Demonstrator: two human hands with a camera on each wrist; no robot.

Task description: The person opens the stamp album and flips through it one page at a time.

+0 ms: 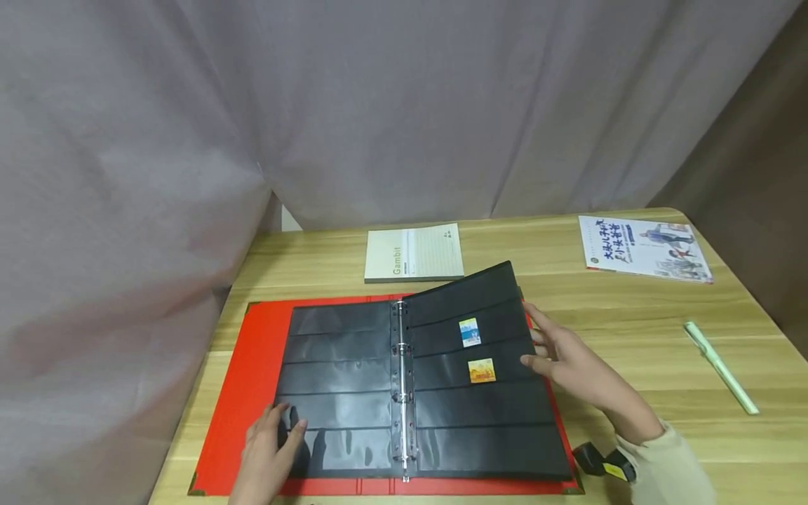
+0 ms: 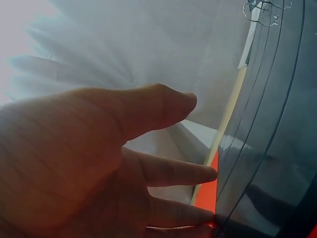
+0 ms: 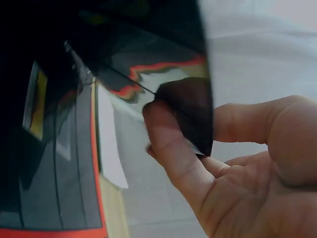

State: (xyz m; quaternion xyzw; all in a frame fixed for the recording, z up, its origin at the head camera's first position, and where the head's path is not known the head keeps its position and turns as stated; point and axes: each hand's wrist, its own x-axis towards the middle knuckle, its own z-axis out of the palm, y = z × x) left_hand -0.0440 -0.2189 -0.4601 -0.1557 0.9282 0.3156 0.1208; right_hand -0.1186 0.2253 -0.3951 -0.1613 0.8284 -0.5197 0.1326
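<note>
One red ring binder (image 1: 230, 393) lies open on the bench (image 1: 663, 315), its four metal rings (image 1: 402, 347) along the middle. Two black stock pages face up, five clear pocket rows on each: the left page (image 1: 341, 379) shows no stamps, while the right page (image 1: 486, 445) carries two, a blue-and-white stamp (image 1: 470, 332) in the second row from the top and an orange-yellow stamp (image 1: 482, 370) in the third. Any print on the stamps is too small to read.

The right hand (image 1: 571, 365) pinches the outer edge of the right page between thumb and fingers, the page's upper part lifted. The left hand (image 1: 268, 445) is spread, thumb well apart from the fingers, fingertips at the left page's outer edge.

Behind the binder lies one notepad (image 1: 410, 254) lettered "Gambit". To the right are one booklet (image 1: 644, 249) titled "大头儿子和小头爸爸" and one pale green pen (image 1: 722, 368). By the right sleeve (image 1: 665, 466) sits a black strap (image 1: 590, 459) with a yellow label. A grey curtain (image 1: 391, 105) hangs behind.
</note>
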